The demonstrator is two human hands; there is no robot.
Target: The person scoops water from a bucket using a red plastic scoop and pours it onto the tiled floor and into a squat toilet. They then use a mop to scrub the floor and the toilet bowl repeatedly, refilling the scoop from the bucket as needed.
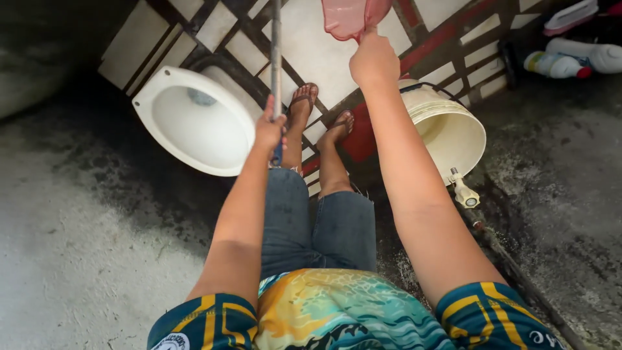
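Note:
My left hand (269, 126) is closed around a long grey pole (276, 58) that runs up past the top edge; its lower end is hidden. My right hand (373, 59) reaches forward and grips a pink plastic scoop (350, 15) by its handle, held above the tiled floor. A white toilet bowl (194, 120) sits to the left of the pole. A cream bucket (450, 129) stands just right of my right forearm. My feet in flip-flops (304, 100) rest on the tiles between the bowl and the bucket.
The floor has white tiles with dark and red bands (324, 58). Rough wet grey walls flank both sides. A white tap (464, 193) juts out below the bucket. White bottles (557, 65) lie at the upper right.

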